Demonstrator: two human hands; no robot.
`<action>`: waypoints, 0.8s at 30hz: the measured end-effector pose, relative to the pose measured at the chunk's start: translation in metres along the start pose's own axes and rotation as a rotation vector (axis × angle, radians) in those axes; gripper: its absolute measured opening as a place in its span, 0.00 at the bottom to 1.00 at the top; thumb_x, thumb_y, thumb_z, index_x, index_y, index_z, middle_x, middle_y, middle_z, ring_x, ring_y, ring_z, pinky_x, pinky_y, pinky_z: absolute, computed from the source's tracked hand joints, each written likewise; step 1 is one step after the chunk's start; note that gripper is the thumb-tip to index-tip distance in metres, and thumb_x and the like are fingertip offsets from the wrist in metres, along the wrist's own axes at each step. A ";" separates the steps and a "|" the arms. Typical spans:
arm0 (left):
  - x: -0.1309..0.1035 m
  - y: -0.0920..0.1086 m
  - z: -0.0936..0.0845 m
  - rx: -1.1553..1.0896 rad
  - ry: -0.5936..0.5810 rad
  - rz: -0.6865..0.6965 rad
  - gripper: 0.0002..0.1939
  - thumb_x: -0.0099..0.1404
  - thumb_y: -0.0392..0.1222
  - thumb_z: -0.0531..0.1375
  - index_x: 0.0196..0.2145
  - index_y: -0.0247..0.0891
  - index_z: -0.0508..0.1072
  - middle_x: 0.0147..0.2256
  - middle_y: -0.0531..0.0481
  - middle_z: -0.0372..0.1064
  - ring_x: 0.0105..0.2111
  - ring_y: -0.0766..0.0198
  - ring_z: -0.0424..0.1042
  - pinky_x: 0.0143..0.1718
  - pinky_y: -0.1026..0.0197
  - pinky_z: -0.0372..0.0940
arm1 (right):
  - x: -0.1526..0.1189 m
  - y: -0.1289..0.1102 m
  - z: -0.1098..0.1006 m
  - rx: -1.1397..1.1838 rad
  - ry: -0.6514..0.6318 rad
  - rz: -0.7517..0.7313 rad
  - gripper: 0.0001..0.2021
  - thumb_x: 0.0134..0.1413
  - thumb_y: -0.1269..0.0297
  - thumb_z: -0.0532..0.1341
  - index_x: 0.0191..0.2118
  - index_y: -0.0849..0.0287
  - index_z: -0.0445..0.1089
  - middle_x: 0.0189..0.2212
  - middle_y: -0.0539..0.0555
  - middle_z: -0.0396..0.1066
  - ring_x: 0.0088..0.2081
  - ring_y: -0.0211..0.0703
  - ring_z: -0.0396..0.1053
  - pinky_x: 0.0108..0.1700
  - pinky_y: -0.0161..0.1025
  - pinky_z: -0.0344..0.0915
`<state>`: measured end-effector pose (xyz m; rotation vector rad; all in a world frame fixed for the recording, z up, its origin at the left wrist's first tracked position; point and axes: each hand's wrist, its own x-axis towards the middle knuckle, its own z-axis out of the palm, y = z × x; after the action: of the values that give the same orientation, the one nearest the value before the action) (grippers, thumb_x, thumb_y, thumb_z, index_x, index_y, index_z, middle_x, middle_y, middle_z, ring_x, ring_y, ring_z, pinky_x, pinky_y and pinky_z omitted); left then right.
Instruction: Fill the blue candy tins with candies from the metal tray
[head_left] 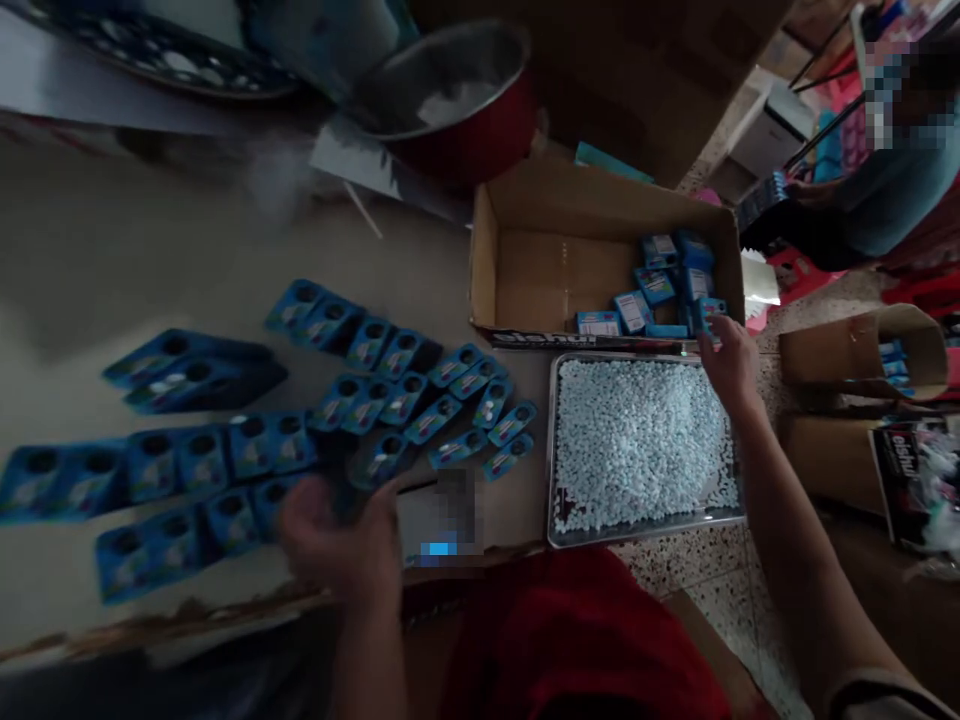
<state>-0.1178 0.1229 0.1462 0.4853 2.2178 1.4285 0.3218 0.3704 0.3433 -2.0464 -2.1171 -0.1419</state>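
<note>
Reaching into the carton [525, 275], the right hand [729, 360] meets a blue box [707, 307], grip unclear; left hand [341, 535], fingers apart; nearer tray [645, 529], rimmed, confining pellets [645, 430].

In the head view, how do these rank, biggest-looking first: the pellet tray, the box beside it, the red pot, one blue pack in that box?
1. Box and tray: too alike to rank
2. Pot
3. Blue pack
</note>
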 end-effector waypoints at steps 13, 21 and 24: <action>0.038 0.227 0.373 0.662 -1.378 0.584 0.29 0.35 0.35 0.82 0.36 0.36 0.78 0.50 0.31 0.81 0.59 0.32 0.74 0.63 0.44 0.67 | 0.115 -0.049 0.087 -0.154 -0.483 0.230 0.31 0.67 0.40 0.66 0.53 0.69 0.82 0.57 0.80 0.79 0.65 0.77 0.72 0.66 0.67 0.67; 0.103 0.197 0.348 0.595 -1.484 0.512 0.22 0.41 0.40 0.77 0.35 0.40 0.78 0.40 0.47 0.82 0.47 0.47 0.80 0.51 0.55 0.72 | 0.128 -0.059 0.137 0.079 -0.743 0.292 0.28 0.46 0.48 0.81 0.41 0.71 0.82 0.44 0.70 0.84 0.54 0.63 0.80 0.58 0.51 0.72; 0.130 0.195 0.299 0.322 -1.313 0.456 0.25 0.46 0.47 0.76 0.41 0.41 0.77 0.40 0.49 0.80 0.44 0.52 0.79 0.47 0.57 0.72 | 0.128 -0.062 0.122 0.170 -0.684 0.211 0.21 0.39 0.62 0.83 0.40 0.63 0.80 0.38 0.58 0.84 0.47 0.53 0.79 0.50 0.41 0.71</action>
<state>-0.0528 0.4940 0.1933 1.5512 1.2250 0.5142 0.2481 0.5174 0.2544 -2.4171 -2.1029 0.8503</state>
